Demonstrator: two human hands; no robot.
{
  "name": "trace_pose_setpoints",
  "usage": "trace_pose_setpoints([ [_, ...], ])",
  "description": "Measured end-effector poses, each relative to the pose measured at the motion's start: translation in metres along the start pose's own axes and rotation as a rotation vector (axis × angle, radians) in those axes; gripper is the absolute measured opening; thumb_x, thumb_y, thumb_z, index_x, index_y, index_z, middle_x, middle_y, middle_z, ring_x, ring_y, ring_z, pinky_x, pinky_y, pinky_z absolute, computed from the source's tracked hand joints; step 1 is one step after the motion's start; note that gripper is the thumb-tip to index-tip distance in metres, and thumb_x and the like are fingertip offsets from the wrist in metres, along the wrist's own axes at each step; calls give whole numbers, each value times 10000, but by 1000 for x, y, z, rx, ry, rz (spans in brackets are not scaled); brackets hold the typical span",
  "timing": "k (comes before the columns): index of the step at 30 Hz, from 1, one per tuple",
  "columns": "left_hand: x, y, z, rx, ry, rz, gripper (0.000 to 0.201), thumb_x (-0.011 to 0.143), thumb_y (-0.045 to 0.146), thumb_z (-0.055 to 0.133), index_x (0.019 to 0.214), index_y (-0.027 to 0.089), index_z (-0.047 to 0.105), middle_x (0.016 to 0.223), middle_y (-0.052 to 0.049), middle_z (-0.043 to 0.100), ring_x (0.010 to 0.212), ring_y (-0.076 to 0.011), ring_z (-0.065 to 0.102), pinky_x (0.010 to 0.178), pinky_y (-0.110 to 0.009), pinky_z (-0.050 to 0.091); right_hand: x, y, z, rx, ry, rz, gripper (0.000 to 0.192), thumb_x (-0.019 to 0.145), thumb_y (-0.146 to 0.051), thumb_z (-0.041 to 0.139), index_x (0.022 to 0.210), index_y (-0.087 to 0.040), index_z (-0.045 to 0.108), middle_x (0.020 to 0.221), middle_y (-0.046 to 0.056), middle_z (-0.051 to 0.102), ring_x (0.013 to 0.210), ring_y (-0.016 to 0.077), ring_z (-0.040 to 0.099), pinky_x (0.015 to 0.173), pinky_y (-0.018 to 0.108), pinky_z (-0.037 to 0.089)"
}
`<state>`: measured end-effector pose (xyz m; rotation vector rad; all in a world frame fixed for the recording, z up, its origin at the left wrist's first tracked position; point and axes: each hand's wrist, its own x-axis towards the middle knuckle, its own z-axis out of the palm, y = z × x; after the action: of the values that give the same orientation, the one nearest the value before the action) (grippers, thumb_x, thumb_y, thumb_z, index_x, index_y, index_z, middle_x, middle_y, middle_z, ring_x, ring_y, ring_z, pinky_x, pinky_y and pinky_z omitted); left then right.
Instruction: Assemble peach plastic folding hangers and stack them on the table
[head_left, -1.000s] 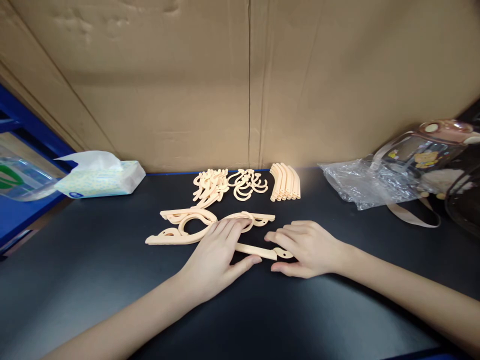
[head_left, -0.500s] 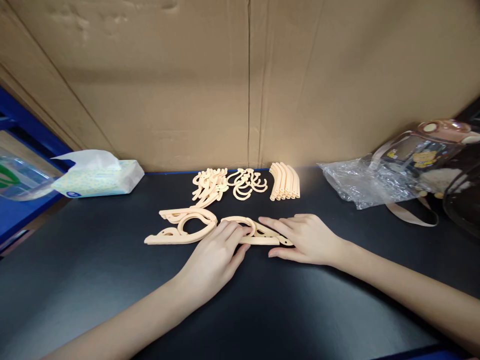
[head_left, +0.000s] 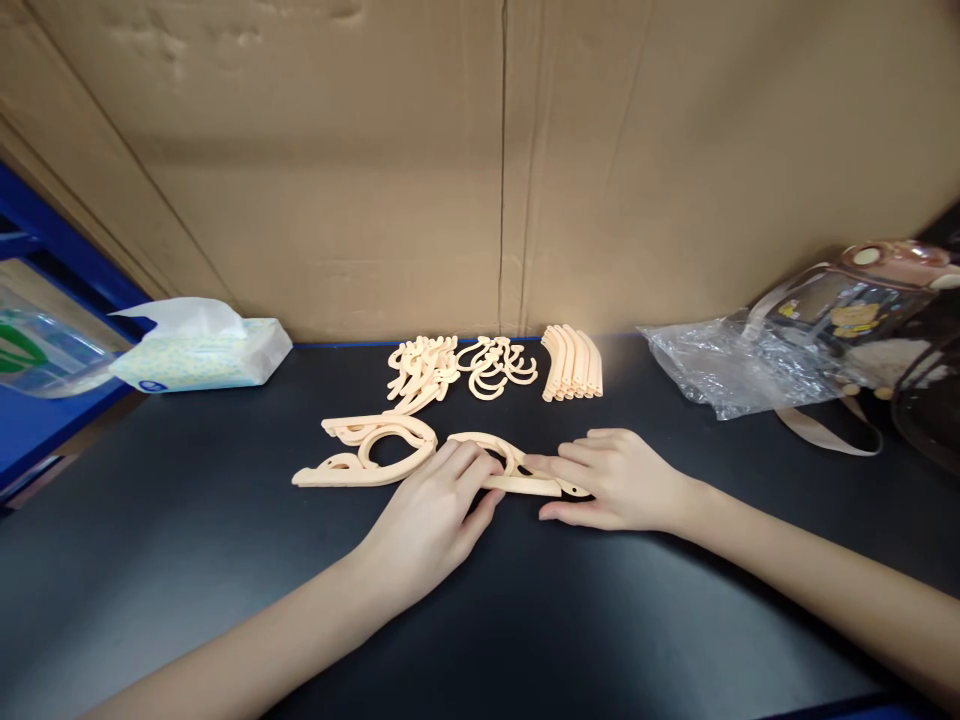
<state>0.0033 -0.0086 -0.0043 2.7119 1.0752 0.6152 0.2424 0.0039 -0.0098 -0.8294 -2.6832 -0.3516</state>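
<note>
Both hands are pressing one peach plastic hanger piece (head_left: 517,472) flat on the black desk (head_left: 187,560): the left hand (head_left: 431,515) is pinning its curved end, the right hand (head_left: 622,480) its straight end, fingers laid over it rather than clenched. Just left are lying assembled hangers (head_left: 367,455); farther off, hooks (head_left: 499,368), curved bars (head_left: 571,376), a tissue pack (head_left: 202,355) and a plastic bag (head_left: 735,372).

This looks like a small assembly or packing workstation. A black worktable (head_left: 225,600) is walled at the back by plain cardboard sheets (head_left: 450,150), with a blue metal rack frame (head_left: 45,240) to the left. Sorted batches of identical peach plastic hanger parts (head_left: 495,368) lie in rows.
</note>
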Motion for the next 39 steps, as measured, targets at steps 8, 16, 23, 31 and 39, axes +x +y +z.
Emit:
trace_pose_setpoints([
  [8, -2, -1, 0, 21, -27, 6, 100, 915, 178, 449, 943, 195, 544, 977, -37, 577, 897, -199, 534, 770, -345, 444, 1, 1, 0, -48, -130, 129, 657, 870, -629, 425, 1282, -130, 538, 721, 24, 680, 551, 148, 584, 551, 284, 331],
  [16, 1, 1, -2, 80, 0, 22, 209, 890, 251, 528, 1088, 184, 534, 1136, -58, 578, 1042, -227, 515, 867, -383, 411, 1, 0, 0, 2, -129, 129, 628, 877, -636, 393, 1214, -124, 532, 762, 40, 682, 594, 176, 603, 569, 300, 351],
  [23, 0, -2, -1, 125, -33, 33, 362, 915, 362, 502, 1227, 178, 515, 1232, -82, 554, 1143, -250, 486, 931, -405, 404, 0, 2, 1, 92, -68, 75, 423, 888, -569, 442, 815, -169, 561, 703, 8, 613, 579, 138, 519, 581, 279, 335],
  [31, 1, -2, -2, 167, -65, -7, 430, 910, 439, 488, 1260, 191, 512, 1242, -98, 546, 1147, -271, 494, 930, -444, 422, 2, -7, -3, 179, -10, -50, 200, 852, -313, 501, 711, -177, 539, 660, -8, 511, 642, 127, 446, 609, 267, 326],
  [39, -1, -4, 0, 203, -16, 16, 528, 898, 533, 452, 1247, 144, 525, 1352, -157, 470, 1244, -325, 414, 975, -503, 387, 0, -10, -3, 229, 7, -75, 79, 777, -203, 502, 722, -168, 547, 868, 62, 588, 804, 167, 492, 704, 296, 394],
])
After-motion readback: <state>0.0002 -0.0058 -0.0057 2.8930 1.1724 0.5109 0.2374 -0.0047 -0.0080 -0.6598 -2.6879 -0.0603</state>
